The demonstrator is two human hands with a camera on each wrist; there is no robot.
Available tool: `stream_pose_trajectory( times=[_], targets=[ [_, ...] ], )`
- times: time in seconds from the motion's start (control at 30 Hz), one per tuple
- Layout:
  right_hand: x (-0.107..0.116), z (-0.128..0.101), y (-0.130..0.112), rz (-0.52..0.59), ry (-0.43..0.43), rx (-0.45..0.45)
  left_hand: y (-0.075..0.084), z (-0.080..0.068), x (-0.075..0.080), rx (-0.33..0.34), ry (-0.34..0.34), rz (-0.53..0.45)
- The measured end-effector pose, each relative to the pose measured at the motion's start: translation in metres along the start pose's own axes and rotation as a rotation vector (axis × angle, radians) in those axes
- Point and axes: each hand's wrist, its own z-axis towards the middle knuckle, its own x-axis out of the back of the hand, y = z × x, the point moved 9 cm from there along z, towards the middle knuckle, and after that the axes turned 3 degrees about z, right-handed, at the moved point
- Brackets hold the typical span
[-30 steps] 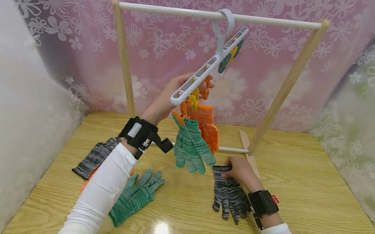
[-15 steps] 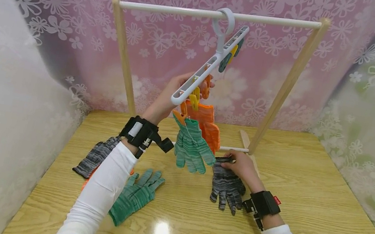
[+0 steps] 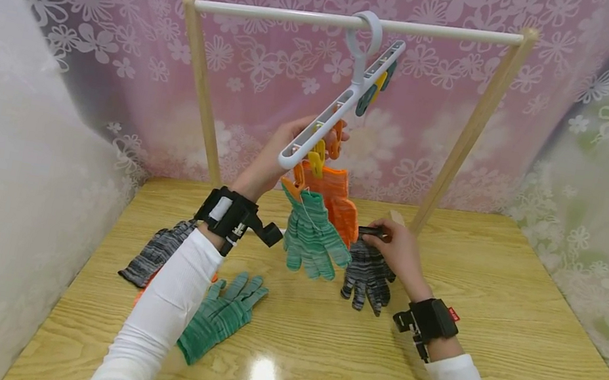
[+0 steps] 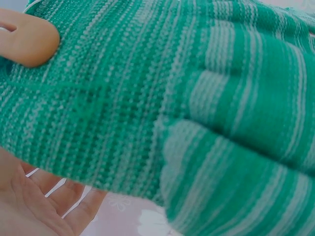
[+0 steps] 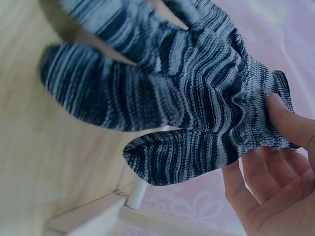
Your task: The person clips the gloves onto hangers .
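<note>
Near the slotted plastic hanger [image 3: 356, 84], a pinched, wrinkled, grey-striped knit glove [image 5: 211, 98].

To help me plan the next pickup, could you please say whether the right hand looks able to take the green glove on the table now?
Probably not: the right hand is pinching a grey-black glove, though nothing appears to lie on that green glove.

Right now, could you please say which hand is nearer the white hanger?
Left. The left hand is partly behind the white hanger; the right hand is below it, pinching a grey glove.
</note>
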Motion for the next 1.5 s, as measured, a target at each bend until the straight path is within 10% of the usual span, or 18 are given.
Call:
stream_pose_trajectory(
  times=[0.57,0.9,1.5],
  targets=[
    [0.021,0.01,-0.024,0.036,0.102,0.002,0.002,0.0,-0.001,0.003,0.0,-0.009],
    [0.035,0.018,-0.05,0.061,0.211,0.097,-0.004,-0.004,0.009,0.116,0.102,0.084],
    [0.039,0.029,-0.097,0.165,0.278,0.166,-0.004,-0.002,0.009,0.132,0.127,-0.028]
  ],
)
